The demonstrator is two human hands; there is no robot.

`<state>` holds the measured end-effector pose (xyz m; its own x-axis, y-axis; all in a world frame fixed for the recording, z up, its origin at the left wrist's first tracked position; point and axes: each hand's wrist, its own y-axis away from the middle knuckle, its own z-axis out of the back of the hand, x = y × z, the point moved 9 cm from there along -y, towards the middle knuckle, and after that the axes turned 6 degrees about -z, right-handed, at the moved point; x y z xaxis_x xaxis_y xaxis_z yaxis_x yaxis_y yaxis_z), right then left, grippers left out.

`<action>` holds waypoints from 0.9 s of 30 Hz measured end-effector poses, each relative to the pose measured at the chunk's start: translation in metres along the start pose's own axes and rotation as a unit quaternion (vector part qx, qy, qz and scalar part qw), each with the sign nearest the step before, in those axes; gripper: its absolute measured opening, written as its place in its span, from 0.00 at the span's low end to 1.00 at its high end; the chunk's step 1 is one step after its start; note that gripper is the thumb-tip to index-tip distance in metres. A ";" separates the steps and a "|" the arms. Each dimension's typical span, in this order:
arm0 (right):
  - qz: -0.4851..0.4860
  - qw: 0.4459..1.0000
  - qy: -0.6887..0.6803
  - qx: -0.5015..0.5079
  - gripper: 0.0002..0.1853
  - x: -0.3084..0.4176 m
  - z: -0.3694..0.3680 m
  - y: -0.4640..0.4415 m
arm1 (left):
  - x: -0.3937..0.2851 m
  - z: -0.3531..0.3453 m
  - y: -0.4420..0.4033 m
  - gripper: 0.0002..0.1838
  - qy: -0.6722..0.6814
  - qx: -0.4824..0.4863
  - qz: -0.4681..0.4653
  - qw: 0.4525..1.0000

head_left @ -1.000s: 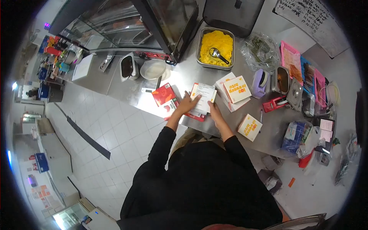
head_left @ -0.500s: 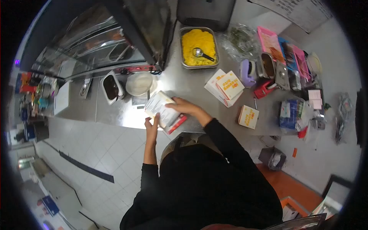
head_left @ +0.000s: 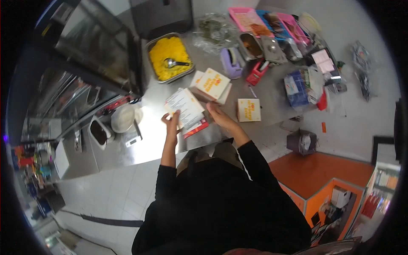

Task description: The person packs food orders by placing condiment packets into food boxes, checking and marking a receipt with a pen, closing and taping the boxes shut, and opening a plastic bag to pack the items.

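A white carton (head_left: pixel 185 106) with printed text and a red edge is tilted over the near part of the steel counter. My left hand (head_left: pixel 171 123) grips its left side, thumb on the printed face; the fingers beneath are partly hidden. Just right of the carton, my right hand (head_left: pixel 222 118) is open with fingers stretched out, apparently off the carton. Beyond it lie stacked white boxes (head_left: pixel 211 84) with yellow-orange lettering. A similar small box (head_left: pixel 249 110) sits to the right of my right hand.
A steel pan of yellow food (head_left: pixel 170 53) with a serving scoop (head_left: pixel 176 63) stands behind. Purple (head_left: pixel 231 63) and red tape dispensers (head_left: pixel 257 72) are at the back right. A white tub (head_left: pixel 123 119) and dark-filled container (head_left: pixel 100 132) stand left, below a glass cabinet (head_left: pixel 95 38).
My view has swung to the right. My right hand has come away from the carton and its fingers have opened, while my left hand keeps hold of it.
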<state>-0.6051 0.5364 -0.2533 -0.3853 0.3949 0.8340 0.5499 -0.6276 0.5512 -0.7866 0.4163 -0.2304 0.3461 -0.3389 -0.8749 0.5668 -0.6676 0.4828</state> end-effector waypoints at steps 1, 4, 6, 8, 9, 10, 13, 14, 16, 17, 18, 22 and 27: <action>0.007 0.998 0.057 -0.025 0.30 -0.001 0.024 0.019 | 0.003 0.006 -0.002 0.42 -0.022 -0.014 -0.012 1.000; 0.000 0.995 0.016 -0.099 0.24 -0.028 0.109 0.079 | -0.027 0.052 0.000 0.41 -0.175 -0.248 -0.211 0.929; -0.016 0.980 -0.095 -0.171 0.22 -0.065 0.181 0.125 | -0.094 0.048 0.050 0.37 -0.197 -0.333 -0.403 0.829; -0.004 0.948 -0.163 -0.273 0.21 -0.101 0.263 0.181 | -0.161 0.008 0.103 0.30 -0.157 -0.339 -0.519 0.769; 0.012 0.923 -0.212 -0.319 0.21 -0.118 0.308 0.208 | -0.188 -0.034 0.121 0.29 -0.097 -0.305 -0.561 0.764; 0.028 0.894 -0.243 -0.374 0.19 -0.134 0.360 0.235 | -0.208 -0.079 0.139 0.28 -0.035 -0.269 -0.599 0.754; 0.105 0.795 -0.260 -0.538 0.16 -0.175 0.517 0.303 | -0.216 -0.247 0.170 0.26 -0.073 -0.165 -0.637 0.749; 0.134 0.756 -0.249 -0.590 0.15 -0.186 0.572 0.323 | -0.190 -0.296 0.161 0.26 -0.042 -0.131 -0.528 0.838; 0.157 0.708 -0.263 -0.636 0.20 -0.222 0.675 0.333 | -0.147 -0.431 0.169 0.24 -0.023 0.111 -0.514 0.850; 0.163 0.682 -0.275 -0.657 0.22 -0.249 0.720 0.333 | -0.118 -0.500 0.187 0.24 -0.028 0.265 -0.502 0.822; 0.115 0.679 -0.229 -0.688 0.24 -0.283 0.768 0.325 | -0.091 -0.563 0.208 0.24 -0.045 0.399 -0.476 0.782; -0.109 0.583 -0.115 -0.797 0.26 -0.372 0.910 0.304 | -0.001 -0.763 0.310 0.22 -0.318 0.669 -0.414 0.530; -0.177 0.768 0.028 -0.615 0.19 -0.290 0.945 0.272 | 0.134 -0.892 0.304 0.23 -0.441 0.718 -0.420 0.336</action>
<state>0.3571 0.8852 -0.3218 -0.3987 0.6797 0.6156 -0.6997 -0.6594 0.2749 0.0986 0.7596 -0.1662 -0.2000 0.7283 -0.6554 -0.9780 -0.1894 0.0878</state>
